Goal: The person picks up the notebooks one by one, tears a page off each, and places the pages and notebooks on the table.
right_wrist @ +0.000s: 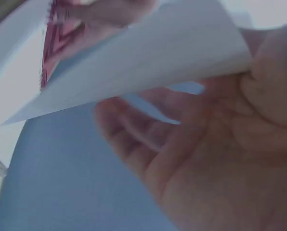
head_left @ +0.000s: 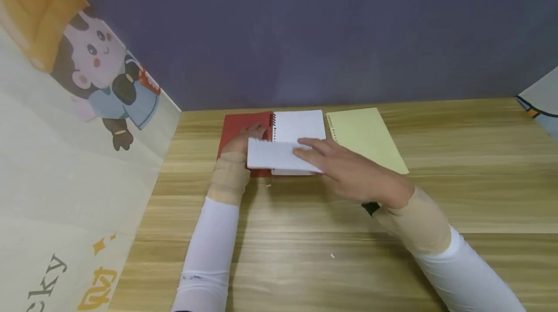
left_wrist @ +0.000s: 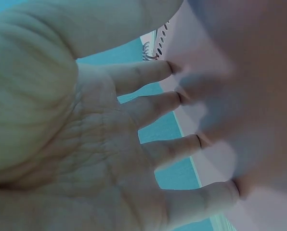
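Observation:
A spiral notebook lies open near the back wall, its red cover point(head_left: 240, 125) folded out to the left and its white lined pages point(head_left: 301, 125) to the right of the coil. My left hand point(head_left: 241, 142) rests on the red cover, fingers straight and spread in the left wrist view point(left_wrist: 119, 130). Between thumb and fingers, my right hand point(head_left: 348, 166) pinches a white sheet point(head_left: 276, 155) above the notebook. In the right wrist view that sheet point(right_wrist: 153, 60) bends slightly in the grip. A yellow sheet point(head_left: 364, 132) with a holed left edge lies right of the notebook.
The wooden tabletop point(head_left: 283, 263) meets a dark blue-grey wall point(head_left: 305, 36) at the back. A white panel with a cartoon figure point(head_left: 104, 60) borders the left side. One tiny white scrap point(head_left: 332, 255) lies on the wood in front.

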### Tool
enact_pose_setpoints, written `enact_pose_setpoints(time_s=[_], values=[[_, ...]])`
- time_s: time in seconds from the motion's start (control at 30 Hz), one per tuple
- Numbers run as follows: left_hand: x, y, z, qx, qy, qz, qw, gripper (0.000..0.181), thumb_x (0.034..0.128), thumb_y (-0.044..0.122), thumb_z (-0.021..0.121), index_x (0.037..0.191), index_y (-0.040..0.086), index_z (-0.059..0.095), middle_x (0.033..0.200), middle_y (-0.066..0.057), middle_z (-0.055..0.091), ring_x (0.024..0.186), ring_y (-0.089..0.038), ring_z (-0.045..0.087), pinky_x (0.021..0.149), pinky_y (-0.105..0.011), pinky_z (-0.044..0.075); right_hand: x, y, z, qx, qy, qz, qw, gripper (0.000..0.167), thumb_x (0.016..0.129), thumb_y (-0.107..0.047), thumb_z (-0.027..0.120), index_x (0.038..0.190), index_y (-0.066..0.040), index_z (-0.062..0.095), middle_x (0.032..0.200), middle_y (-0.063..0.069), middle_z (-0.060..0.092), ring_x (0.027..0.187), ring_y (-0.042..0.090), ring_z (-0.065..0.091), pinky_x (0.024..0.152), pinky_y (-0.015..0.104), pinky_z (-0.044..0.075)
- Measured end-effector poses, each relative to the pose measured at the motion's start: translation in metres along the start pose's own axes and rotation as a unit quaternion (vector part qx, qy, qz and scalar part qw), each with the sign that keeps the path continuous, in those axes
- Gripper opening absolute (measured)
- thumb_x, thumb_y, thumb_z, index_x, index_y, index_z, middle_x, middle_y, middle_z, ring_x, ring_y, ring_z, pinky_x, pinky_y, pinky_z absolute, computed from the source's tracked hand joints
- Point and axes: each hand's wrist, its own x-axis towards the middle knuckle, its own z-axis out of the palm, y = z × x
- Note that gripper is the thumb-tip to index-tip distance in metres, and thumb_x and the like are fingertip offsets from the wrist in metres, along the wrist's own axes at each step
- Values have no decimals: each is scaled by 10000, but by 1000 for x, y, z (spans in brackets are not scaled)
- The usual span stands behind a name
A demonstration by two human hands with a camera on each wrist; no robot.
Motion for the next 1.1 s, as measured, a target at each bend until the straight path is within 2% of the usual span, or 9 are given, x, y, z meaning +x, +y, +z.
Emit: enact_pose_setpoints(time_s=[0.07, 0.1, 0.13, 0.23, 0.4, 0.53, 0.77, 0.97, 1.1], values=[[-2, 4, -1, 278, -55, 18, 9996, 859, 967, 441, 656, 1651, 191, 201, 1745, -71, 37, 1596, -404, -24, 1295, -561, 93, -8, -13, 11, -413, -329, 19, 9986, 614, 981, 3, 537, 1571, -99, 398, 1639, 170, 349, 1443, 377, 412, 1178, 577, 379], [-11, 18, -7, 398, -244, -307, 9984, 881, 964, 362, 680, 1656, 175, 166, 1745, -77, 6, 1590, -426, -35, 1279, -606, 118, -11, -19, 17, -590, -525, 46, 9969, 606, 978, -6, 537, 1563, -98, 411, 1642, 163, 349, 1450, 384, 406, 1181, 587, 373], [-14, 22, -8, 819, -320, -327, 9956, 903, 964, 331, 690, 1658, 149, 141, 1743, -103, -1, 1585, -445, -18, 1271, -609, 160, -15, -26, 24, -685, -717, 93, 9950, 588, 983, -29, 531, 1557, -97, 420, 1644, 162, 350, 1455, 395, 403, 1176, 597, 376], [-24, 32, -10, 918, -313, -467, 9942, 892, 965, 280, 703, 1656, 149, 155, 1744, -95, 19, 1590, -427, -2, 1268, -597, 189, -24, -42, 46, -858, -1149, 177, 9895, 541, 999, -87, 506, 1537, -104, 454, 1640, 145, 364, 1466, 406, 398, 1156, 608, 397], [-25, 32, -11, 896, -284, -459, 9945, 880, 966, 259, 696, 1655, 149, 160, 1743, -101, 32, 1592, -422, 12, 1268, -595, 195, -29, -53, 74, -1332, -1295, 127, 9825, 516, 996, -292, 600, 1465, -85, 535, 1579, 115, 455, 1421, 366, 455, 1113, 558, 446], [-26, 32, -12, 881, -248, -471, 9947, 885, 960, 266, 702, 1655, 157, 165, 1744, -95, 33, 1592, -422, 5, 1265, -606, 188, -26, -53, 86, -1342, -1345, 260, 9814, 679, 958, -509, 643, 1472, -82, 522, 1587, 104, 448, 1443, 355, 428, 1129, 568, 425], [-25, 28, -9, 824, -205, -479, 9952, 883, 958, 260, 701, 1655, 162, 169, 1745, -85, 32, 1595, -413, -6, 1271, -599, 176, -24, -52, 93, -1011, -1603, 386, 9811, 855, 911, -617, 652, 1546, -91, 428, 1651, 101, 352, 1495, 354, 350, 1138, 591, 404], [-26, 28, -8, 740, -171, -477, 9960, 892, 951, 256, 710, 1655, 170, 171, 1745, -77, 38, 1595, -411, -1, 1266, -612, 169, -20, -41, 85, -727, -1684, 234, 9828, 796, 959, -602, 596, 1550, -98, 425, 1649, 106, 347, 1504, 375, 329, 1166, 591, 379], [-27, 30, -10, 723, -152, -480, 9961, 895, 947, 242, 712, 1656, 172, 170, 1745, -77, 40, 1595, -409, 2, 1265, -612, 176, -10, -22, 70, -413, -1377, 155, 9895, 758, 987, -541, 597, 1560, -83, 403, 1646, 130, 340, 1514, 372, 308, 1204, 581, 337]])
